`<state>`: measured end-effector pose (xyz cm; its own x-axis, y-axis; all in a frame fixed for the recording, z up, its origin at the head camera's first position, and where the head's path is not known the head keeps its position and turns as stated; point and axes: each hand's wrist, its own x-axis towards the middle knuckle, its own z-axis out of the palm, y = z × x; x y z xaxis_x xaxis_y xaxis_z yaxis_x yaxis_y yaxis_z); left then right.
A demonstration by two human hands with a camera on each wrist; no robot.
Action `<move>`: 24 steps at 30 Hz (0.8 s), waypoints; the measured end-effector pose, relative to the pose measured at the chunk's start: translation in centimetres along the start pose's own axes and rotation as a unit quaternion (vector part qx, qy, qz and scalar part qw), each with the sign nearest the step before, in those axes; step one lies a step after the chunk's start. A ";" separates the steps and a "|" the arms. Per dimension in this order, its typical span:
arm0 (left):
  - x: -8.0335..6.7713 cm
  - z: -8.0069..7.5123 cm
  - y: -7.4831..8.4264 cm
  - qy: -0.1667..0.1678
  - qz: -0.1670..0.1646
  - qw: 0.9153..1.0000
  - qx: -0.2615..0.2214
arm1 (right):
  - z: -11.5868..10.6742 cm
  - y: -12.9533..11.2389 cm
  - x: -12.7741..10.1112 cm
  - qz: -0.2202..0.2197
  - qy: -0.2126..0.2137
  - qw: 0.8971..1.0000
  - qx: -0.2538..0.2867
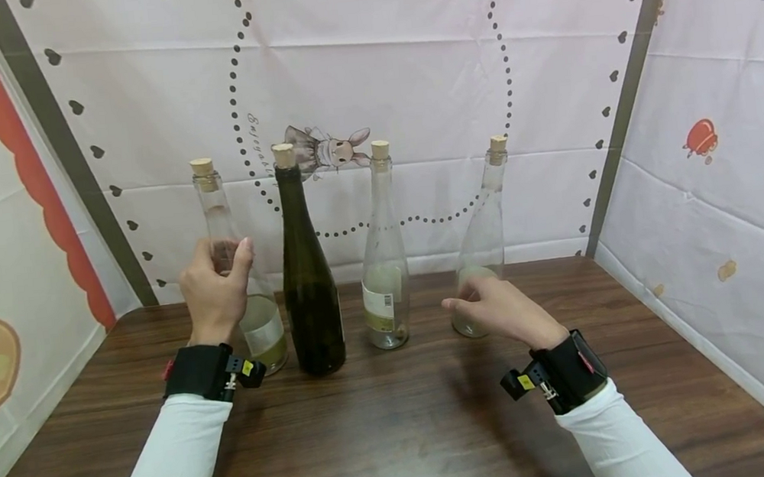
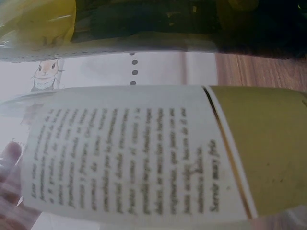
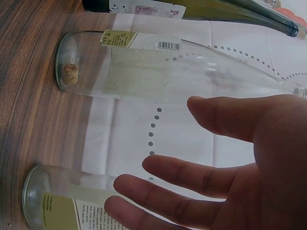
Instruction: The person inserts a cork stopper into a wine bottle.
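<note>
My left hand (image 1: 214,293) curls its fingers round the upper body of a corked clear glass bottle (image 1: 264,327) at the left. In the left wrist view, that bottle's printed white-and-olive label (image 2: 129,158) fills the middle, with blurred fingers (image 2: 12,160) at the lower left edge. My right hand (image 1: 499,308) hovers in front of another corked clear bottle (image 1: 485,236) at the right. Its thumb and fingers are spread and nearly straight in the right wrist view, holding nothing; part of that bottle is hidden behind the hand.
Between the hands stand a dark green corked bottle (image 1: 311,291) and a clear corked bottle (image 1: 385,269). A loose cork (image 3: 70,74) lies inside the latter's base. All stand on a brown wooden table (image 1: 374,439), with printed white cloth walls (image 1: 408,75) behind and at both sides.
</note>
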<state>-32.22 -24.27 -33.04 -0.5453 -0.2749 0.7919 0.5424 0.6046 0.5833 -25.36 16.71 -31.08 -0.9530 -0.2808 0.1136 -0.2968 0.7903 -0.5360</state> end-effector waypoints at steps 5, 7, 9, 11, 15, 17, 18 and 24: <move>-0.3 -0.3 0.0 -0.023 -0.019 1.000 0.004 | 0.4 -0.1 0.3 -0.005 -0.003 1.000 -0.001; -0.4 -0.8 0.0 -0.040 -0.034 0.999 -0.003 | 0.6 -0.2 0.4 -0.009 -0.005 1.000 0.000; -0.5 -1.6 0.0 -0.057 -0.054 0.997 -0.016 | 1.0 -0.3 0.6 -0.014 -0.004 1.000 0.003; -0.4 -2.7 -0.1 -0.066 -0.073 0.995 -0.036 | 1.3 -0.4 0.8 -0.023 -0.005 1.000 0.006; -0.3 -4.9 -0.1 -0.048 -0.069 0.995 -0.054 | 2.0 -0.2 0.8 -0.037 -0.005 0.999 -0.001; -0.4 -5.6 -0.1 -0.037 -0.050 0.997 -0.045 | 2.3 0.0 0.7 -0.039 -0.001 0.999 -0.015; -0.6 -6.0 0.0 -0.032 -0.039 0.998 -0.033 | 2.5 0.1 0.6 -0.038 0.001 0.999 -0.023; -2.1 -6.7 1.6 -0.021 0.016 0.999 0.031 | 4.2 1.0 0.4 -0.038 0.001 0.997 -0.064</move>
